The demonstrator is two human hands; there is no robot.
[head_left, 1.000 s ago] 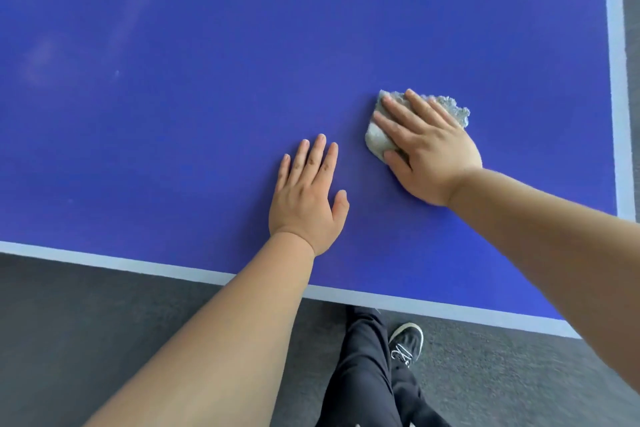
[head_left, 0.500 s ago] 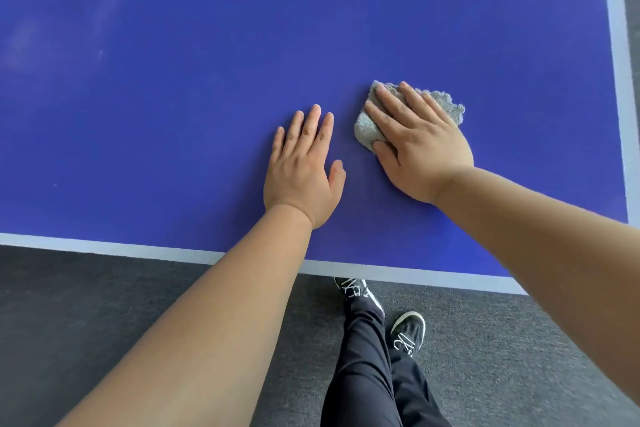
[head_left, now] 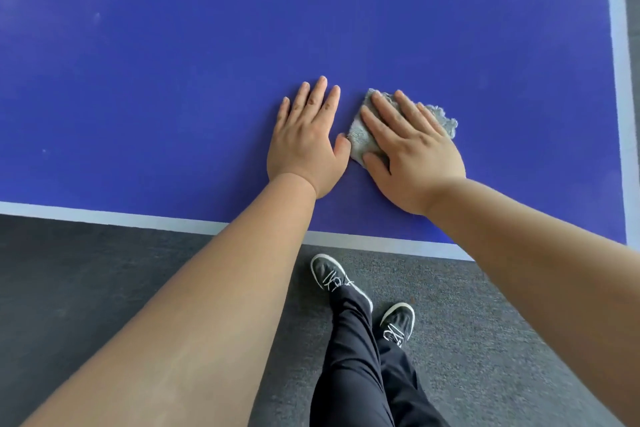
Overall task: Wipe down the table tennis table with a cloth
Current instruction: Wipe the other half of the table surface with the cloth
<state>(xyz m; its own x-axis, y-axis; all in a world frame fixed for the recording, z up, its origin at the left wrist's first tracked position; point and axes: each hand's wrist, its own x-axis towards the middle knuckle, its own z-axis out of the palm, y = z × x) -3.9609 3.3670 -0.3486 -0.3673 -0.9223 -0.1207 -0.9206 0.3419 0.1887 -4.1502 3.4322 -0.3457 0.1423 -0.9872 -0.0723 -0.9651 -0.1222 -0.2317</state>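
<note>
Since a second ago the cloth (head_left: 358, 144) has been slid leftward under the right hand (head_left: 415, 152) and is now found just beside the thumb of the left hand (head_left: 304, 146), near the table's (head_left: 173, 62) close right corner. Wiping is judged to be under way; pale smudges are seen at the far left, so much of the blue surface is probably left. The cloth is pressed down by the right hand's straight, spread fingers. The left hand is laid flat on the table, nothing held.
</note>
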